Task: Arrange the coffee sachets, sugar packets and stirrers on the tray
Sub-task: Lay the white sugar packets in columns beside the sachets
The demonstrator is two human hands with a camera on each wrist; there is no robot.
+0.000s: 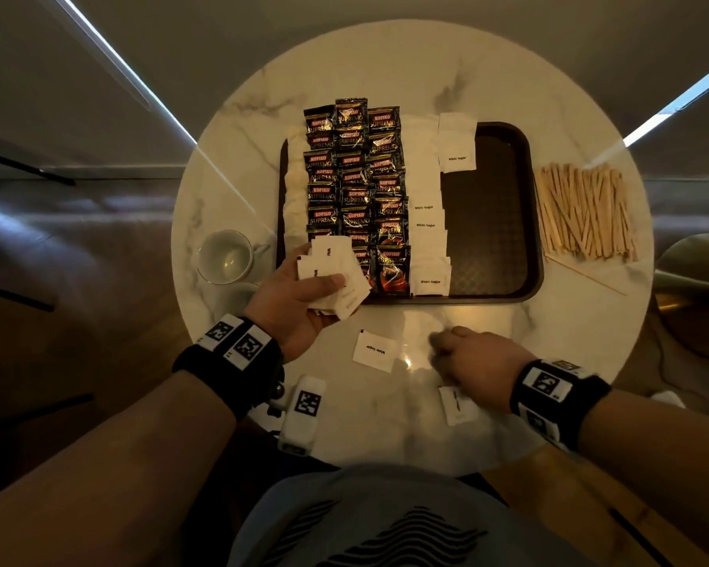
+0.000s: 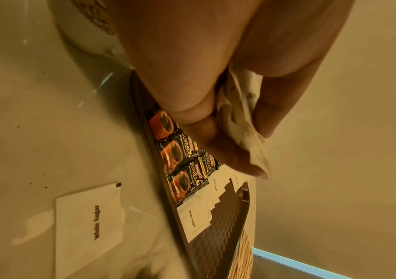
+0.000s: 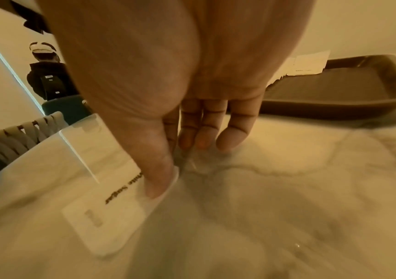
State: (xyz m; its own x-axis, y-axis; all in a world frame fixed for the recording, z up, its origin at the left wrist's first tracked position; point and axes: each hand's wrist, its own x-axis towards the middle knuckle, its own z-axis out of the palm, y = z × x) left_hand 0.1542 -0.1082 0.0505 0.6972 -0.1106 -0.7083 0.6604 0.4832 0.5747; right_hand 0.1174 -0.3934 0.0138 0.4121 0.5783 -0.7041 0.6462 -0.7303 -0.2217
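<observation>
White marble makes up the round table [image 1: 385,55], and a dark brown tray [image 1: 504,206] sits in the middle of it. Three neat rows of black Kopiko coffee sachets [image 1: 355,186] lie on the left part of the tray, each one partly on top of the next, so many fit in a small space. A line of white sugar packets [image 1: 428,223] runs beside them in the same way. One more sugar packet [image 1: 457,143] lies at the far edge, maybe the start of a new line. The right part of the tray is bare.

The left hand [image 1: 299,296] hovers at the near edge of the tray. Its thumb and fingers are curled round a fanned bunch of sugar packets [image 1: 336,272], kept ready there so they can be laid down one by one.

The right hand [image 1: 473,358] is low on the table near the person. In the right wrist view its thumb presses on the edge of a loose sugar packet [image 3: 111,213] while the fingertips [image 3: 230,139] touch the marble. It looks like the start of a pick-up, but I cannot tell if the packet is pinched yet. Another lone packet [image 1: 374,350] lies flat between the two hands.

The wooden stirrers [image 1: 586,212] wait in a pile on the table, right of the tray. A glass cup [image 1: 224,257] stands to its left.
</observation>
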